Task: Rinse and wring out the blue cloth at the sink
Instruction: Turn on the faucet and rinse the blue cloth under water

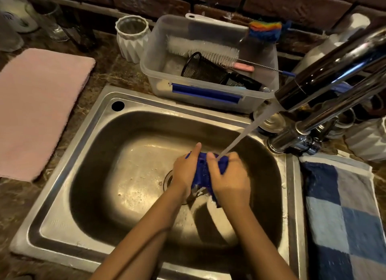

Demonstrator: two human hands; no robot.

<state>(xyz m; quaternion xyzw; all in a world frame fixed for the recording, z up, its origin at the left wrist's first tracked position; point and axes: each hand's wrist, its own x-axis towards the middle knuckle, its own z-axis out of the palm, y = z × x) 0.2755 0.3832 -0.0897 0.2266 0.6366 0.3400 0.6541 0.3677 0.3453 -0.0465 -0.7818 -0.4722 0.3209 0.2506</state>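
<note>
The blue cloth is bunched between both hands over the steel sink, just above the drain. My left hand grips its left side, thumb pointing up. On its right side, my right hand holds the cloth with curled fingers. A stream of water runs from the chrome faucet at the right and lands on the top of the cloth. Water drips from the cloth's lower end. Most of the cloth is hidden by my hands.
A clear plastic tub with a bottle brush and black mesh cup stands behind the sink. A pink towel lies at the left, a blue checked towel at the right. A white ribbed vase and glasses stand at the back.
</note>
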